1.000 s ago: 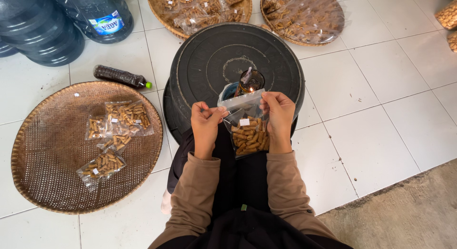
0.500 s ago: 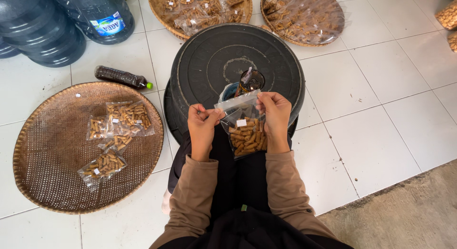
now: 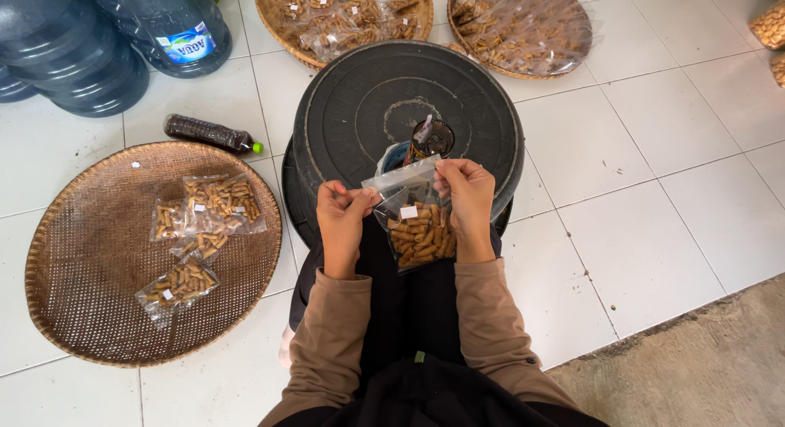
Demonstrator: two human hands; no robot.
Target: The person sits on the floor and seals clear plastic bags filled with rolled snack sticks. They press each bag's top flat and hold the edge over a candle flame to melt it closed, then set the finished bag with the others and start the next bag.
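We hold the small clear plastic bag of brown snack sticks (image 3: 417, 231) over the round black lid (image 3: 343, 108), left hand (image 3: 342, 223) and right hand (image 3: 468, 200) pinching its top; sealing seems in hand, needing even pressure.

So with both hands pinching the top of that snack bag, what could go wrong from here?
The clear bag hangs full of snack sticks from the left hand and right hand, gripped only at its top edge; a slip could spill it onto the lap. It is also held close to the small items on the black lid, which it might knock.
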